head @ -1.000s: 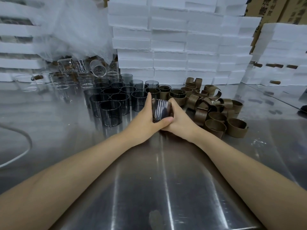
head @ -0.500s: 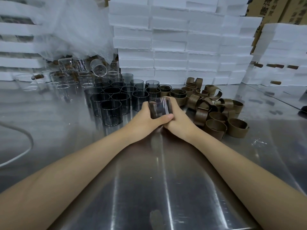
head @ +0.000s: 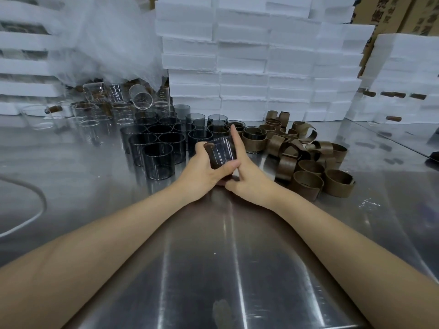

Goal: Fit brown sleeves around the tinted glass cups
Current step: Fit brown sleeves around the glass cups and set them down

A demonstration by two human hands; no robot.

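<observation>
My left hand (head: 202, 172) grips a tinted glass cup (head: 221, 154) just above the steel table, thumb across its near side, cup tilted. My right hand (head: 247, 179) lies against the cup's right side with the index finger straight up along it and the other fingers curled under the cup's base. Whether a sleeve is on this cup I cannot tell. Several bare tinted cups (head: 158, 160) stand in a cluster to the left. A heap of brown sleeves (head: 308, 169) lies to the right. Cups with sleeves (head: 254, 142) stand just behind my hands.
Clear glass cups (head: 118, 110) crowd the back left under a plastic sheet (head: 107, 39). Stacked white foam boxes (head: 249, 67) wall off the back. A white cable (head: 35, 210) curves over the steel table (head: 225, 269) at the left.
The cup has tilted and lifted slightly in my left hand. My right index finger has straightened up along the cup's right side, where before the right hand was wrapped lower around it.
</observation>
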